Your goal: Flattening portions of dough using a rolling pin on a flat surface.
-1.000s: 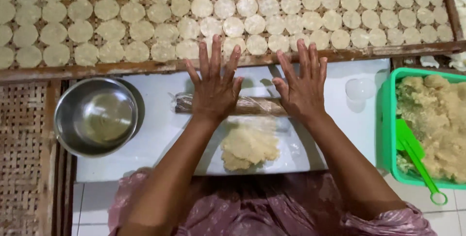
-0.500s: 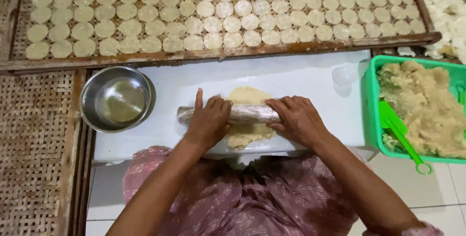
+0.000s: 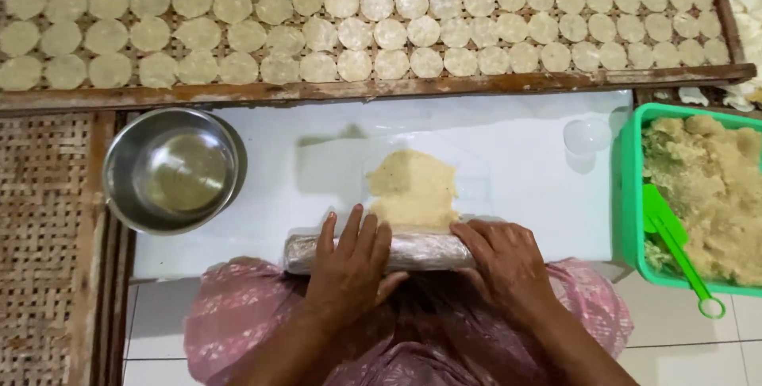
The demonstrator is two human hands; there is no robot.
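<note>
A plastic-wrapped rolling pin (image 3: 397, 252) is pressed at the near edge of the white counter (image 3: 516, 195), the left hand (image 3: 349, 263) laid flat with fingers spread, the right hand (image 3: 504, 263) cupped over its end. A flattened patch of pale dough (image 3: 413, 187) lies just beyond the pin, with bare counter left open on either side. A steel bowl (image 3: 171, 170) of clear liquid is seen at left. A green tub (image 3: 635, 195) at right is filled with dough and a green spatula (image 3: 675, 243). Round discs (image 3: 389, 32) are ranked on a woven tray (image 3: 357, 88) behind.

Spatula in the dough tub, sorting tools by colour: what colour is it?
Bright green spatula, clearest in the head view.
</note>
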